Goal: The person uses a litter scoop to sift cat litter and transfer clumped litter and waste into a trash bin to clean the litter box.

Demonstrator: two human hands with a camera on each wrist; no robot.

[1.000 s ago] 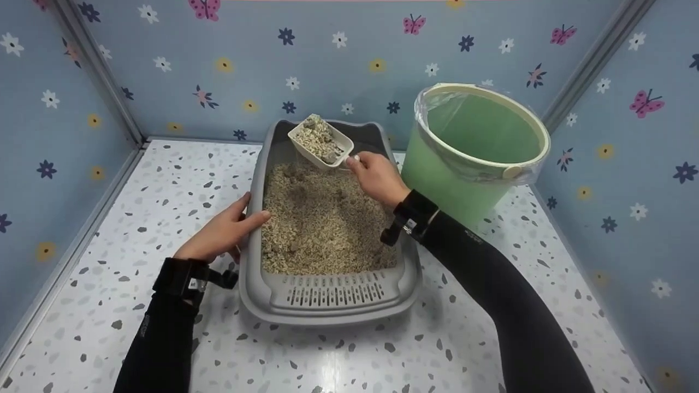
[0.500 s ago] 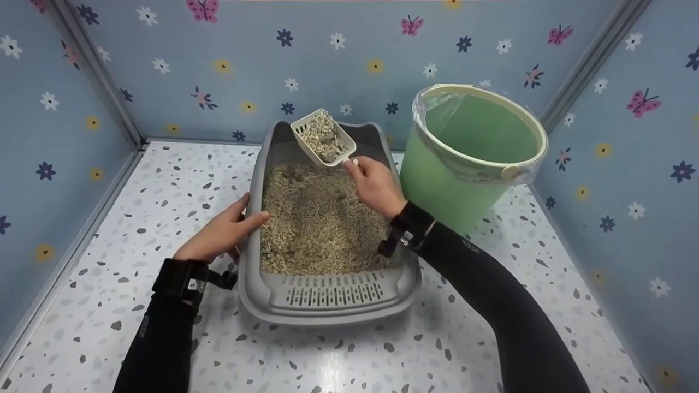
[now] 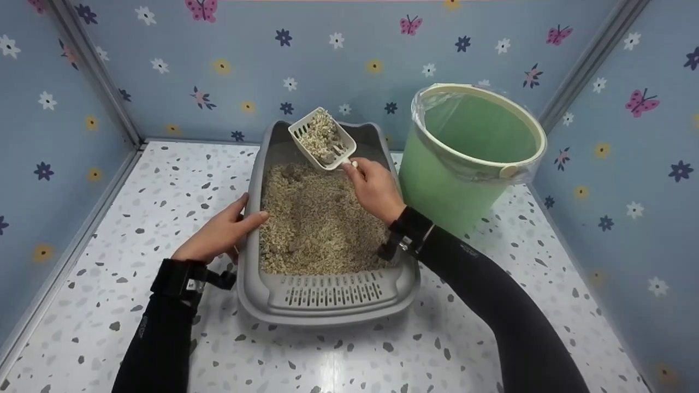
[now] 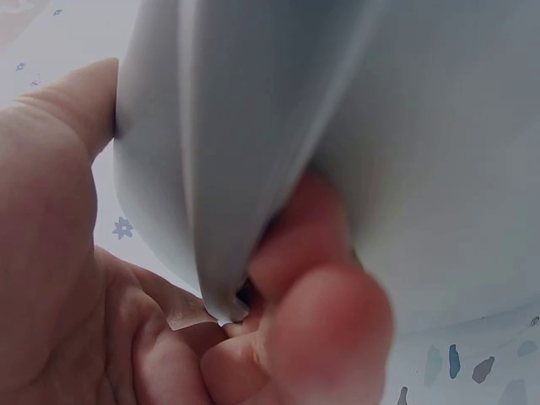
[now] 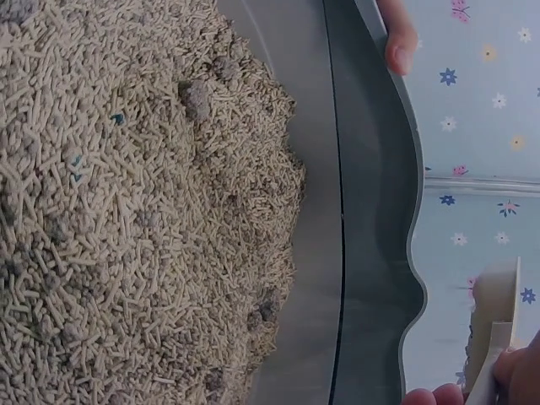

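A grey litter box [image 3: 327, 315] stands in the middle of the head view, with pale pellet litter [image 3: 322, 234] inside. My left hand [image 3: 215, 236] grips its left side; the left wrist view has fingers [image 4: 308, 245] curled under the overhanging rim [image 4: 228, 135], the thumb on the other side. Above the box's far end, my right hand [image 3: 377, 191] holds a white litter scoop [image 3: 298, 131] by its handle. Litter and greyish clumps heap in the scoop, and the slots at its far left corner show. In the right wrist view, only the scoop's side [image 5: 499, 291] appears, at the lower right.
Right of the box stands a green bin [image 3: 437, 185] with a cream rim and a clear liner. Blue flowered walls [image 3: 246, 71] enclose the back and sides. The floor [image 3: 180, 180] is white with grey speckles.
The scoop has turned slightly in my right hand, so its slotted end shows more and its litter has shifted toward the right side. My left hand stays on the box.
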